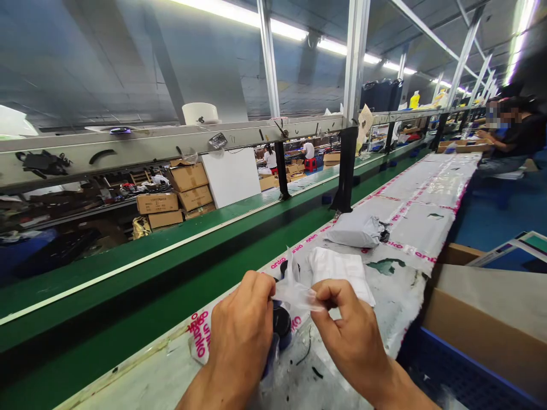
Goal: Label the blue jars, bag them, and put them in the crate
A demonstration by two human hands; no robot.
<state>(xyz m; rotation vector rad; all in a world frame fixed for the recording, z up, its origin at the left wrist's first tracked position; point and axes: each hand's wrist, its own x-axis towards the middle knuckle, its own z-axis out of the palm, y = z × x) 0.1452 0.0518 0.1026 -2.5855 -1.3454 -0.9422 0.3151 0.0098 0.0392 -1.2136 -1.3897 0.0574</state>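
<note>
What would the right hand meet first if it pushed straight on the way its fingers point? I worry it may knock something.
The right hand points left, pinching a clear plastic film. Going on, it would probably meet the left hand first, which grips the film's other side; depth is unclear.

Folded cloth (342, 270) behind hands, box (491, 324) right.

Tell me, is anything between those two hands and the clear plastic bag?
Nothing visible. The left hand and right hand both already pinch the clear plastic bag directly, above a black round object on the worktable.
</note>
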